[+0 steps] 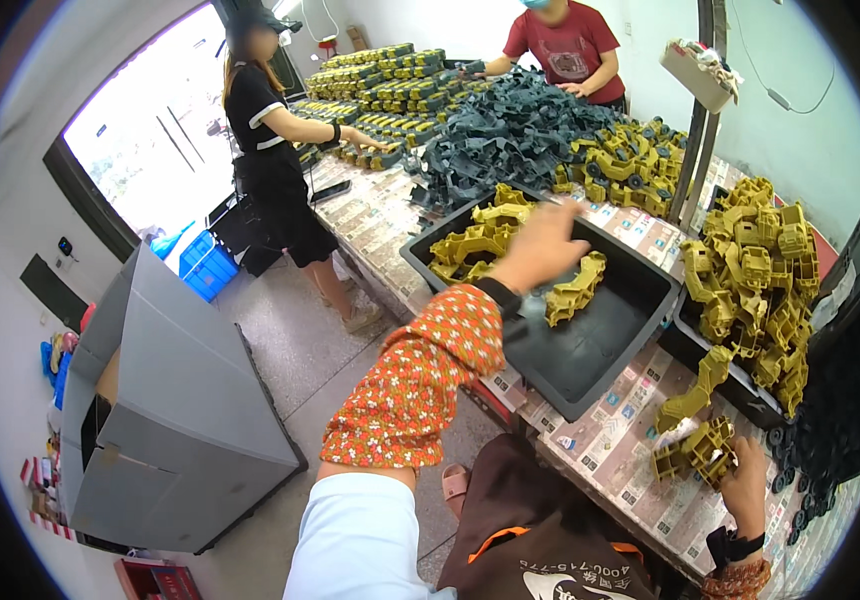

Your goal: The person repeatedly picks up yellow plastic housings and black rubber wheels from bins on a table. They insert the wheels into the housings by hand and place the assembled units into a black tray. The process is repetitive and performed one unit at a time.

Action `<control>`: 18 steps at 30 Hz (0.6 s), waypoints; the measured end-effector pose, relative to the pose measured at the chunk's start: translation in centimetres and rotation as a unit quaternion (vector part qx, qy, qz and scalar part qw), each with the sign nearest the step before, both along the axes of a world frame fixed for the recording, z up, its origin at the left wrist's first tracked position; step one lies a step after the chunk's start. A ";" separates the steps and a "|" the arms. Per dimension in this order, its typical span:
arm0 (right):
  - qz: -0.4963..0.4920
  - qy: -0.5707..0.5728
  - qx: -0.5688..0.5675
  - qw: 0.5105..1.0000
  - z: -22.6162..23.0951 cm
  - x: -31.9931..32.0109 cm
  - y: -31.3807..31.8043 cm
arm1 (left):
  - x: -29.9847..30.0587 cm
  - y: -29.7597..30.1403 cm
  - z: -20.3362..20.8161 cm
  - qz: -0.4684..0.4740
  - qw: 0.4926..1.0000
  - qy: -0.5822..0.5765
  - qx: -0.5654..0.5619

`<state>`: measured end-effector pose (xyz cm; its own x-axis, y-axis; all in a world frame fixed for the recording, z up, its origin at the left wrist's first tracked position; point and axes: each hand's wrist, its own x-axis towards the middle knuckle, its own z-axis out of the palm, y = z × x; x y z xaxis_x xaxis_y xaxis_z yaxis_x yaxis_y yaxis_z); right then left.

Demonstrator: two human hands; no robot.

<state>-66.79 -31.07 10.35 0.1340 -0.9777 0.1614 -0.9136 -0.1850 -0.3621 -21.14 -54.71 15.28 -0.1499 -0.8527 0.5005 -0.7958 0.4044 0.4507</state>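
Observation:
My left hand (pixel 542 248) is stretched over a black plastic tray (pixel 590 385), fingers extended and apart, with nothing visible in it. Several olive-yellow toy vehicle shells (pixel 475 245) lie in the tray's far left part. One more yellow shell (pixel 576 290) is in the tray just below that hand, apart from the others. At the lower right, my right hand (pixel 746 482) grips a yellow toy vehicle shell (pixel 712 448) at the table's near edge; its fingertips are partly hidden. Another yellow shell (pixel 698 390) leans just beyond it.
A heaped bin of yellow shells (pixel 755 280) stands right of the tray. Small black wheels (pixel 800 515) lie near my right hand. Beyond the tray are a dark plastic parts pile (pixel 525 135), a metal post (pixel 695 130) and two co-workers. A grey box (pixel 180 400) stands left.

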 end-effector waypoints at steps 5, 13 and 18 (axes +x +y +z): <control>-0.013 0.112 -0.038 0.993 1.6 -1.4 0.9 | 12.5 -4.1 -2.6 0.193 0.931 -0.118 0.287; -0.012 -0.057 0.005 0.998 9.1 3.4 1.3 | 13.9 -7.2 -4.0 0.169 0.897 -0.189 0.362; 0.129 -0.066 -0.058 0.988 11.8 9.5 -1.4 | 10.7 -5.7 -3.3 0.073 0.923 -0.173 0.336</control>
<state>-57.30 -32.49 22.13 0.3459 -0.8876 0.3040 -0.7769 -0.4527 -0.4377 -10.48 -60.44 12.02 -0.0613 -0.9767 -0.2059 -0.9629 0.0036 0.2698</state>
